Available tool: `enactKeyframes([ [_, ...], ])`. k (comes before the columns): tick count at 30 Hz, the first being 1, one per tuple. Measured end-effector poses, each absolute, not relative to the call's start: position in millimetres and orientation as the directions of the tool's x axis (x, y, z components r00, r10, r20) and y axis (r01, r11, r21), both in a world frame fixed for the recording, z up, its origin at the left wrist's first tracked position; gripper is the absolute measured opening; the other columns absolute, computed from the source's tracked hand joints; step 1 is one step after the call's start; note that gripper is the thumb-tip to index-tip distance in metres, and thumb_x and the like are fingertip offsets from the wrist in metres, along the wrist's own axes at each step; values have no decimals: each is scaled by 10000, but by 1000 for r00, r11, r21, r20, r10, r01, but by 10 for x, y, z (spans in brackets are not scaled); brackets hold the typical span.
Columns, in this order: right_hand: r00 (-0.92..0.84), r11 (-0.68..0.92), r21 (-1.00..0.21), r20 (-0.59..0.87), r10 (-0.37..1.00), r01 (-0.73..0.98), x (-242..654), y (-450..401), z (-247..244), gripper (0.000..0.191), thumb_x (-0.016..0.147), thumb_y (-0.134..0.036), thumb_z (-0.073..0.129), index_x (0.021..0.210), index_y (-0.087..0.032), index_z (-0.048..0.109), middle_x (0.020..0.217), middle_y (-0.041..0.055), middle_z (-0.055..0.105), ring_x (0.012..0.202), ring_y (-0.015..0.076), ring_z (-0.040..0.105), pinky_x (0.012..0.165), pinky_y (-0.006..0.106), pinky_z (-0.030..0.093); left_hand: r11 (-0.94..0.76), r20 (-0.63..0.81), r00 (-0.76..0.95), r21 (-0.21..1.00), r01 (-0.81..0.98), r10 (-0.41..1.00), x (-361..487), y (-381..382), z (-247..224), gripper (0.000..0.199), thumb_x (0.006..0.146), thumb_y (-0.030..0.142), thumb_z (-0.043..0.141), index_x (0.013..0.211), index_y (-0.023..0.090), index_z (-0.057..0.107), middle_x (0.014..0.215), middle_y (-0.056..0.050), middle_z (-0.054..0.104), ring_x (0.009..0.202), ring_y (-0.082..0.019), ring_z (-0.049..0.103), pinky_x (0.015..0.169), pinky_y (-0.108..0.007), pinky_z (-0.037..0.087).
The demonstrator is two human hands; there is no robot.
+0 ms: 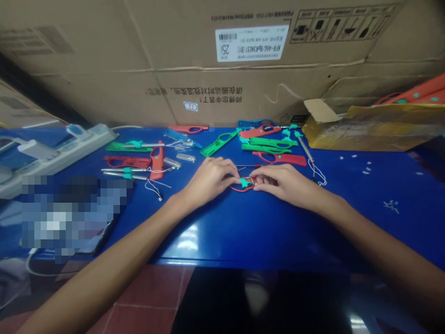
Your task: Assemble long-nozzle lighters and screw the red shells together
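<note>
Both hands meet over the blue table around a red plastic casing (239,188) with a teal part (245,182) and white wire on it. My left hand (216,178) has its thumb and fingers pinched at the casing's left side, by the teal part. Opposite it, my right hand (278,182) is closed with its fingertips on the casing's right end. The fingers partly hide the casing. Just behind the hands lie a thin rod with a red end (257,165) and a red shell (285,159).
Green shells (219,143), red shells and metal rods (132,175) lie on the blue table (208,232). A power strip (66,157) and a pixelated device (104,222) are at left. An open carton (382,127) stands back right, before a big cardboard wall (187,51).
</note>
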State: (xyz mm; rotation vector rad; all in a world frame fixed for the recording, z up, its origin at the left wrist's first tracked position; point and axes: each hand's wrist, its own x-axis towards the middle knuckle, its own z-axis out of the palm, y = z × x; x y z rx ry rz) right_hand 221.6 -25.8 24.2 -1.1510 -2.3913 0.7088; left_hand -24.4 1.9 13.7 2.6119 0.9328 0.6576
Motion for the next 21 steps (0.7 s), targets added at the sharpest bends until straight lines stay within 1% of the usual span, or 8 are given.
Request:
enactKeyframes([
  [2,-607,557,-572,125,784,602,2224,-265,246,250,969,-335,613,1149,-190,707,880,40,720,766,172,656,728,287,501,-760,322,698,400,512,640,-252,24,146,90,922,272,725,894,189,748,981,-17,743,863,-169,652,839,-327,427],
  [4,-643,608,-528,145,752,593,2231,-277,250,314,994,-335,576,1262,-200,667,968,57,714,849,188,661,796,305,508,-776,325,712,374,509,623,-269,31,162,85,923,279,725,907,201,757,997,-14,741,886,-172,644,848,-335,416],
  [6,-679,668,-452,168,715,591,2234,-292,252,399,1021,-331,524,1396,-212,592,1064,80,687,941,207,650,855,327,504,-797,318,735,335,503,598,-299,41,181,81,926,291,722,930,222,764,1023,-7,735,921,-177,635,863,-345,400],
  [7,-697,694,-406,172,697,594,2234,-299,252,418,1035,-327,489,1432,-221,568,1079,88,669,952,213,640,858,335,502,-810,313,751,316,494,581,-319,46,191,82,929,295,719,945,230,767,1041,-6,730,939,-179,630,871,-348,395],
  [10,-738,739,-299,142,660,603,2235,-312,246,410,1069,-326,385,1398,-252,619,1006,80,616,863,200,600,781,325,496,-846,301,796,278,454,526,-379,59,225,105,948,298,695,1005,252,771,1112,-20,708,1000,-187,618,902,-353,387],
  [14,-737,738,-279,128,663,615,2234,-315,227,435,1086,-340,325,1355,-274,660,953,69,589,805,180,557,718,301,468,-863,282,821,264,432,497,-411,46,285,130,984,269,640,1038,247,756,1127,-29,699,1017,-192,609,925,-361,385],
  [18,-728,730,-241,115,676,639,2214,-320,219,459,1087,-345,301,1372,-282,655,945,77,587,798,192,550,708,318,461,-833,310,783,336,440,539,-439,54,364,165,1008,291,593,1101,203,697,1122,-56,695,1029,-194,622,940,-351,424],
  [21,-721,719,-238,97,686,652,2203,-328,237,461,1087,-338,295,1403,-294,628,946,74,585,805,189,555,731,318,472,-803,317,751,382,458,579,-531,108,419,202,1027,318,549,1049,177,691,1055,-74,694,996,-197,637,905,-341,468],
])
